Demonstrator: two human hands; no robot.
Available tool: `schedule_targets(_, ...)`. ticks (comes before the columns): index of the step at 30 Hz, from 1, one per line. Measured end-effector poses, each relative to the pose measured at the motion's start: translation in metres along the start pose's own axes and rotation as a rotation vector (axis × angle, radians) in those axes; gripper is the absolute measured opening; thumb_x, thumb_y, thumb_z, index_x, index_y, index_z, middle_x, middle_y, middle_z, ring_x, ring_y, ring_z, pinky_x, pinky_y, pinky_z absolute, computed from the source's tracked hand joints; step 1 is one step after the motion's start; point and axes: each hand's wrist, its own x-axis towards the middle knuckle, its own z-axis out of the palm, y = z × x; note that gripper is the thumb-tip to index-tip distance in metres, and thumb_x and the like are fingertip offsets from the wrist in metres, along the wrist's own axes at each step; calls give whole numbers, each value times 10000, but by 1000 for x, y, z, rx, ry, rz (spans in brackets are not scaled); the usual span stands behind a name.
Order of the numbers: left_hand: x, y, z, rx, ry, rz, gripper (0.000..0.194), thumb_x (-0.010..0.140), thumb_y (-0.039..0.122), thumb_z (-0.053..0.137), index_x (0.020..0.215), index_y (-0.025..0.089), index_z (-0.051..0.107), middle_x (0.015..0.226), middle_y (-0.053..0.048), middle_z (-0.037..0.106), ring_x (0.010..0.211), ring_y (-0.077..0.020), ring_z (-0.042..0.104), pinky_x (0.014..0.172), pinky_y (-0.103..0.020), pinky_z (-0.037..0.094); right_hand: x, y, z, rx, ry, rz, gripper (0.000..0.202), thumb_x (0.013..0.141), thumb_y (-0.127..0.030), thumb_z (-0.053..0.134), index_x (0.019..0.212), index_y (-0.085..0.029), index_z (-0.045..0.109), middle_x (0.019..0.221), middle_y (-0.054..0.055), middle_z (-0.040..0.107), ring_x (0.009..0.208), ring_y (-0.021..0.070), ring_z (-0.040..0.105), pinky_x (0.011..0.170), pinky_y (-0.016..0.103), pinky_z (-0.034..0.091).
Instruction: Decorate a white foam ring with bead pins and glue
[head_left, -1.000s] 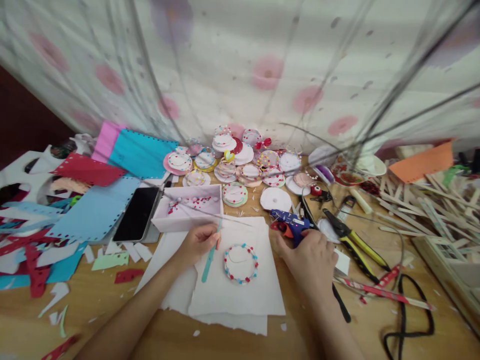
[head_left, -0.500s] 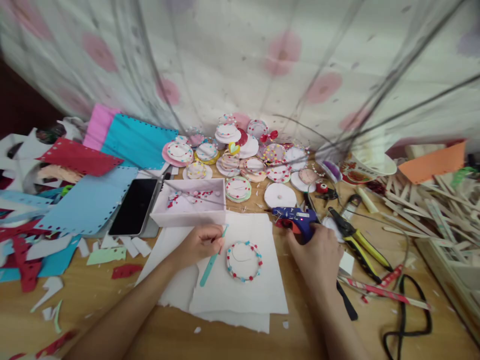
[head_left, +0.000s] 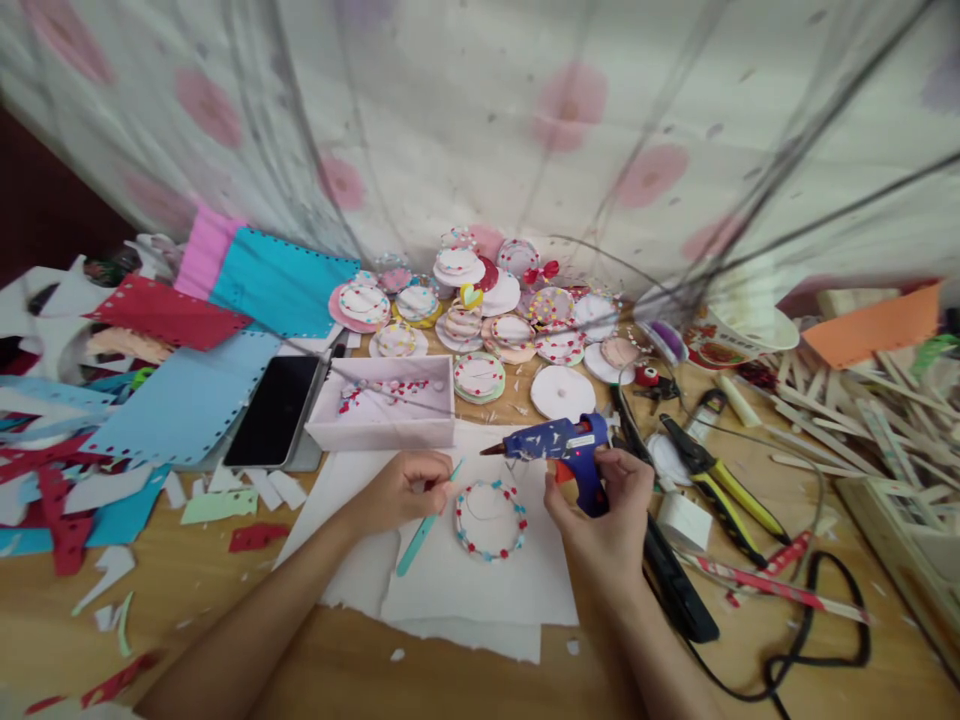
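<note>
My right hand (head_left: 611, 515) is wrapped around the handle of a blue hot glue gun (head_left: 559, 440), raised over the white paper with its nozzle pointing left. Fingertips of my left hand (head_left: 412, 487) are pinched together; whatever they hold is too small or hidden to make out. They cover the middle of a slim teal tool (head_left: 416, 545) slanting across the paper (head_left: 480, 595). To the right of those fingertips lies a ring of red, blue and white beads (head_left: 491, 555) on the paper, below the glue gun's nozzle.
Behind the paper stands a white box (head_left: 382, 432) with small beads inside. Several bead-trimmed paper discs (head_left: 480, 378) crowd the back. A phone (head_left: 274, 410) and coloured sheets (head_left: 180, 400) lie left. Yellow-black pliers (head_left: 712, 480), a black stand-like piece (head_left: 679, 585), cords and wooden sticks occupy the right.
My right hand has lifted the glue gun off the table and brought it left over the paper, uncovering the black piece and a white block. My left hand stays nearly in place.
</note>
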Motion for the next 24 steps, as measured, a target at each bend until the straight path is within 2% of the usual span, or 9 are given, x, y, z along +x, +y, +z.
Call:
schedule_targets(9, 0, -1, 1, 38, -4, 14, 307, 775, 138, 489, 528, 181, 312, 607, 40, 313, 596, -106, 356, 562, -248, 276, -5, -2, 2, -33, -23, -60, 427, 699, -254, 682, 1014, -226, 395, 896, 12, 516, 722, 152, 599, 573, 265, 480)
schedule_targets(15, 1, 3, 0, 52, -21, 17, 330, 795, 172, 487, 539, 186, 280, 597, 43, 294, 582, -102, 337, 550, -254, 252, -8, -6, 3, -25, -26, -5, 399, 718, -257, 663, 1011, -226, 393, 913, 22, 522, 748, 158, 607, 599, 281, 494)
schedule_targets(20, 1, 4, 0, 39, -27, 31, 326, 789, 142, 486, 542, 187, 279, 595, 44, 289, 580, -102, 327, 550, -255, 250, -8, 0, 3, -73, -12, -89, 397, 701, -257, 673, 989, -225, 401, 874, 6, 516, 697, 145, 594, 558, 261, 481)
schedule_targets(24, 1, 3, 0, 41, -23, 42, 338, 791, 135, 486, 546, 189, 259, 597, 46, 277, 574, -100, 314, 544, -256, 241, -7, 1, 2, -96, -16, -103, 388, 700, -252, 671, 984, -224, 408, 854, 0, 516, 667, 138, 591, 520, 240, 464)
